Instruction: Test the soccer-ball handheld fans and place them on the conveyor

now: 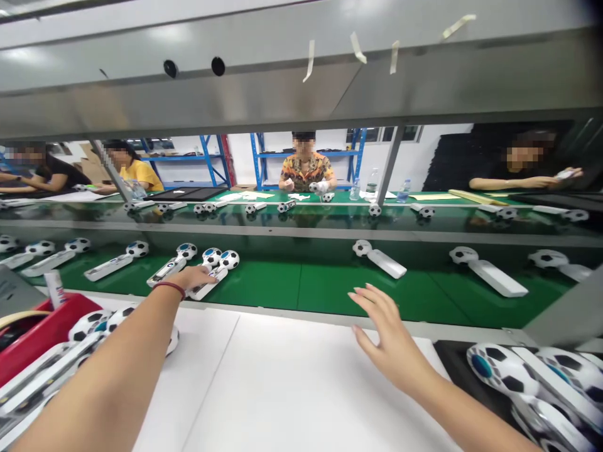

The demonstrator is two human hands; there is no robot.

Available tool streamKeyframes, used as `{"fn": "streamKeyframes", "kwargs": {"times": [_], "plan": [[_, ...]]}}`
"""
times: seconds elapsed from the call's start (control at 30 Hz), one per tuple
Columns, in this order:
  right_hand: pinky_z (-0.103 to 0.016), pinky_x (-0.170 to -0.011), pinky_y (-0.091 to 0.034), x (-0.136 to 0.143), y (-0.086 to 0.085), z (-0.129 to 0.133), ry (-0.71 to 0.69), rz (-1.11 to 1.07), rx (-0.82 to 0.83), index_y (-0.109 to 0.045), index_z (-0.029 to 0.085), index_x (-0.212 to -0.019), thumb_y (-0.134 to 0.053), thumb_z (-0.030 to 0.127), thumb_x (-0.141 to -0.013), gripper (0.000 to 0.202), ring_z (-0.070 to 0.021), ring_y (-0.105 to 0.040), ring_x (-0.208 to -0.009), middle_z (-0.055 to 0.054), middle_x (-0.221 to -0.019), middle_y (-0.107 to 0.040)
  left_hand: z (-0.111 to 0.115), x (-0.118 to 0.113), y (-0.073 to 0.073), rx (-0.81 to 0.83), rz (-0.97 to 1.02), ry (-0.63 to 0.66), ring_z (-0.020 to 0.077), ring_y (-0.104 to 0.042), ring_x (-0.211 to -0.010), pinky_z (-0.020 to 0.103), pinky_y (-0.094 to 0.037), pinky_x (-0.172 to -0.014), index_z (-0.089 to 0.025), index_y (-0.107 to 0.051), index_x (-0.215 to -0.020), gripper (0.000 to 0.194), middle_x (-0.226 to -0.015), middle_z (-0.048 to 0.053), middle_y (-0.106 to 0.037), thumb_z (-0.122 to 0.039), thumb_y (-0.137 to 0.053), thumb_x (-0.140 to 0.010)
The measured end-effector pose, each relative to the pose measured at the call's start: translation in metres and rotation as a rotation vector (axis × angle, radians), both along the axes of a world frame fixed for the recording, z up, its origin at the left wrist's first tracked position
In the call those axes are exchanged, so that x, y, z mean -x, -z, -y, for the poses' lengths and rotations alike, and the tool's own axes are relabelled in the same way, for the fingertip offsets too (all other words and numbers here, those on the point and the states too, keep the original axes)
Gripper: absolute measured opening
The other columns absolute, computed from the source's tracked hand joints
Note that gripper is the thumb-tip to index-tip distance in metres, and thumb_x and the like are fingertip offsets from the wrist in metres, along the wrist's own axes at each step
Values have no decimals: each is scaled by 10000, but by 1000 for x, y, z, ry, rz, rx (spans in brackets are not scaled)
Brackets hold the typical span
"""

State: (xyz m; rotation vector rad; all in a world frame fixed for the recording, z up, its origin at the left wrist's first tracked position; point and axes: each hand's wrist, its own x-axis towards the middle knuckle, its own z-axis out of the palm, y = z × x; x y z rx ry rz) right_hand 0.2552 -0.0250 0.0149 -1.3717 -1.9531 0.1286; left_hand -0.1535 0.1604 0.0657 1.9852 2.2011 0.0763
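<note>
My left hand (195, 278) reaches onto the green belt (325, 285) at left centre, its fingers closed on a white device with a football-patterned head (229, 259). Another such device (186, 251) lies just left of it, with its handle partly behind my hand. Over the white work surface (277, 376) my right hand (384, 333) hangs with its fingers spread and nothing in them. Beyond it on the belt lies a white football-headed device (387, 262).
A red bin (61, 326) stands at the left beside stacked devices. At the lower right, a black tray (452, 361) holds more football-headed devices (504, 370). A metal panel (282, 81) spans overhead. Several people sit across the belt.
</note>
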Motion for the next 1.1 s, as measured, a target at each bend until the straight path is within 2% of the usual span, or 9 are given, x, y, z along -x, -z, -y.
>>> {"fn": "streamKeyframes", "kwargs": {"times": [0.1, 0.23, 0.33, 0.43, 0.6, 0.7, 0.8, 0.93, 1.1], "plan": [[-509, -1026, -312, 30, -4, -5, 1, -400, 307, -320, 328, -1331, -485, 327, -824, 533, -273, -290, -1306, -62, -1383, -346, 13, -30, 2, 2, 153, 98, 247, -616, -799, 299, -450, -707, -145, -643, -927, 395, -843, 65, -665, -462, -551, -711], [-455, -1039, -304, 72, -24, -9, -27, -1100, 635, -162, 218, -1415, -597, 408, -748, 819, -252, -340, -1292, -154, -1360, -388, 61, -109, 11, -114, 309, 213, 263, -570, -946, 323, -434, -823, -163, -589, -1042, 465, -993, 84, -597, -483, -506, -716], [-412, -1012, -357, 91, -44, -8, -67, -1489, 644, -109, 252, -1421, -692, 382, -687, 946, -231, -451, -1214, -119, -1309, -467, 113, -171, 13, -199, 398, 291, 255, -501, -1060, 330, -399, -907, -190, -585, -1038, 441, -1137, 99, -498, -455, -558, -687], [-385, -907, -461, 94, -59, -2, -133, -1663, 517, -125, 319, -1396, -718, 312, -682, 927, -220, -576, -1056, -55, -1180, -580, 156, -207, 8, -384, 517, 363, 290, -443, -1118, 409, -392, -927, -227, -602, -1031, 403, -1225, 108, -412, -436, -601, -687], [-320, -832, -500, 73, -68, 9, -189, -1716, 317, -444, 268, -1203, -695, 273, -690, 571, -196, -611, -956, -4, -997, -645, 184, -211, 3, -719, 526, 660, 357, -274, -1261, 522, -291, -992, -289, -531, -1208, 390, -1449, 97, -170, -333, -518, -821], [-291, -722, -522, 59, -68, 14, -245, -1685, 358, -531, 234, -1068, -715, 278, -652, 457, -180, -631, -831, -2, -953, -656, 187, -207, 3, -708, 817, 745, 274, -285, -1296, 459, -285, -1024, -405, -279, -1360, 515, -1452, 42, -233, -207, -385, -897], [-290, -666, -521, 51, -63, 19, -281, -1635, 472, -548, 210, -976, -746, 305, -619, 420, -175, -636, -733, -9, -865, -670, 187, -207, 2, -419, 1299, 613, 246, -406, -1233, 391, -357, -992, -393, -151, -1388, 661, -1368, 43, -400, -280, -525, -855], [-344, -764, -511, 49, -48, 23, -346, -1557, 571, -511, 212, -1009, -777, 328, -608, 495, -205, -644, -817, -32, -929, -672, 183, -211, 1, 122, 1609, 394, 315, -526, -1101, 384, -425, -922, -170, -524, -1112, 578, -1142, 120, -601, -344, -775, -621], [-347, -775, -498, 39, -26, 24, -339, -1488, 622, -531, 185, -994, -804, 451, -539, 593, -226, -637, -836, -52, -906, -672, 180, -211, 9, 178, 1757, 141, 262, -609, -949, 333, -480, -793, -173, -573, -988, 481, -984, 77, -657, -339, -791, -593]]}}
